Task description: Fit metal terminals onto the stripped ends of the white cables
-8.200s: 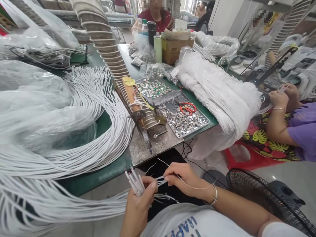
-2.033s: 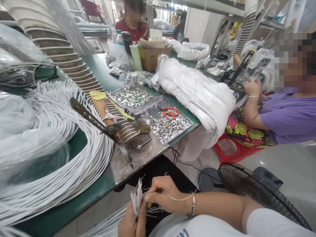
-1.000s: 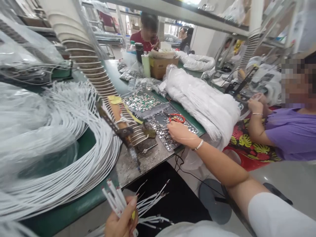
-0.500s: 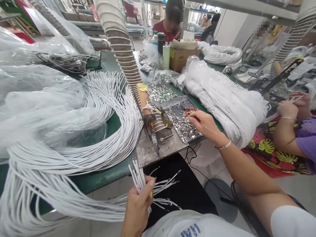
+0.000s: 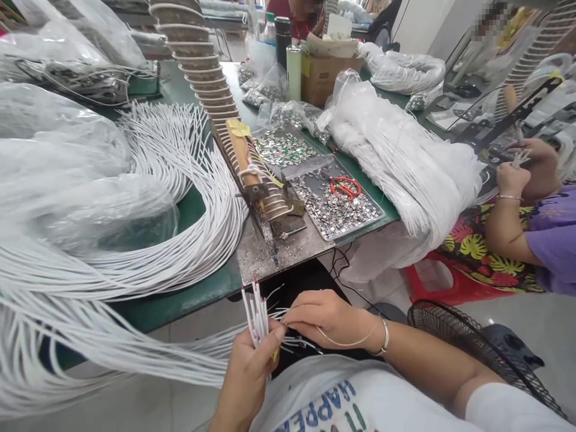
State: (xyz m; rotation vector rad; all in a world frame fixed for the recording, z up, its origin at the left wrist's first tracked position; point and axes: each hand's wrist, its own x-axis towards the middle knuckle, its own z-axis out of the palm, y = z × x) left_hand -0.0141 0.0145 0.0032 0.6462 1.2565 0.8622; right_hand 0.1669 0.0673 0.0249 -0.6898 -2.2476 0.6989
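My left hand (image 5: 246, 372) grips a bunch of white cables (image 5: 255, 312) whose stripped ends stick up above my thumb. My right hand (image 5: 326, 317) pinches at loose wire ends (image 5: 288, 343) just right of that bunch; whether a small part sits between its fingers is too small to tell. Both hands are below the table's front edge, over my lap. A metal tray of small silver parts (image 5: 335, 207) lies on the table ahead, with red-handled scissors (image 5: 344, 186) on it. The cables trail left into a big white heap (image 5: 148, 264).
A ribbed hose with a soldering tool (image 5: 258, 201) stands over a metal plate (image 5: 279, 255). A bagged white cable bundle (image 5: 400, 159) lies right of the tray. A co-worker in purple (image 5: 537, 231) sits at right. A fan (image 5: 463, 345) and red stool (image 5: 434, 285) are on the floor.
My right hand has come back from the tray of silver parts to the wire ends by my left hand. The left hand kept hold of the cable bunch.
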